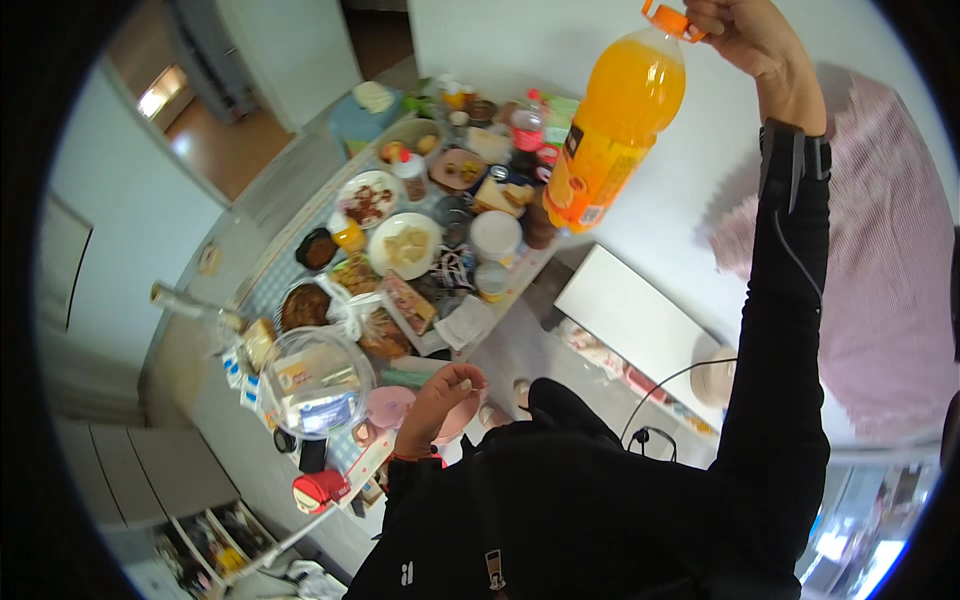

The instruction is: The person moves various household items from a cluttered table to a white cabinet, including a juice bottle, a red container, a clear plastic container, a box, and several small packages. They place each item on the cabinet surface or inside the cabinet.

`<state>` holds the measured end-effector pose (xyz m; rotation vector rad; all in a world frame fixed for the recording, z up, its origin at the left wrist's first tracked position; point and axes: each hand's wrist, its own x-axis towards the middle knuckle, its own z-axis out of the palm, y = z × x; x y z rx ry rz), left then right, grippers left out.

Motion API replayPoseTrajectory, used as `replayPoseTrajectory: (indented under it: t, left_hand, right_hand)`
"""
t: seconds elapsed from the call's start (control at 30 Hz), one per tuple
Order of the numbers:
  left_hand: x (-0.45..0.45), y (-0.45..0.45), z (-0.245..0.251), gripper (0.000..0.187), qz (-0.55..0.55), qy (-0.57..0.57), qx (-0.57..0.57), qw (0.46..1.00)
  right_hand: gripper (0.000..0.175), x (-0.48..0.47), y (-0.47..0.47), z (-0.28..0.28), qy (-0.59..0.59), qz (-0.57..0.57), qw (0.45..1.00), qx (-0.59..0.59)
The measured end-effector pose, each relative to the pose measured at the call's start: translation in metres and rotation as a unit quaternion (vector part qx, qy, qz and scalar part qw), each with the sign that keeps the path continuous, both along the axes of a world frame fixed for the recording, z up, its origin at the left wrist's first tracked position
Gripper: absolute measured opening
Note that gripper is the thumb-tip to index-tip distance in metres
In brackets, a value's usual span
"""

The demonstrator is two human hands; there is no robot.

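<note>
My right hand (731,30) is raised high at the upper right, gripping the orange plastic carrying handle (670,20) at the neck of a large orange-juice drink bottle (619,127). Orange liquid fills most of the bottle, which hangs tilted in front of the wall and bears a printed label. Low at the table's near edge is my left hand (442,409), fingers loosely curled, with nothing seen in it. Near it are a pink round lid or plate (390,406) and a clear round plastic container (319,382) with packets showing through.
Crowding the checked table (274,277) are a white plate of pale food (406,246), a plate of red-brown pieces (369,199), a pink-labelled bottle (528,124) and a red canister (321,491). To the right stand a white low cabinet (637,326) and pink ribbed fabric (870,285).
</note>
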<state>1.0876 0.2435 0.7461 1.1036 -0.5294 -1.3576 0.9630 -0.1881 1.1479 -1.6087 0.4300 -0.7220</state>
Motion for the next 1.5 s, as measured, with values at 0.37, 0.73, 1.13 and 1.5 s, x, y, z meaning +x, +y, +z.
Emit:
replayPoseTrajectory:
  t: [0.37, 0.73, 1.13, 1.5]
  left_hand:
    - [-0.024, -0.087, -0.017, 0.021, -0.080, -0.018, 0.070, 0.994]
    - [-0.094, -0.179, -0.030, 0.023, -0.025, 0.014, 0.140, 0.990]
    - [-0.139, -0.216, -0.034, 0.025, 0.035, -0.013, 0.207, 0.978]
    - [-0.151, -0.241, -0.055, 0.032, 0.021, -0.020, 0.203, 0.979]
  right_hand:
    - [0.016, -0.220, -0.014, -0.232, 0.248, -0.190, 0.948, 0.056]
    - [0.021, -0.330, -0.122, -0.490, 0.244, -0.343, 0.895, 0.145]
    - [0.030, -0.398, -0.242, -0.613, 0.411, -0.274, 0.867, -0.063]
    - [0.037, -0.423, -0.247, -0.640, 0.437, -0.226, 0.832, -0.255]
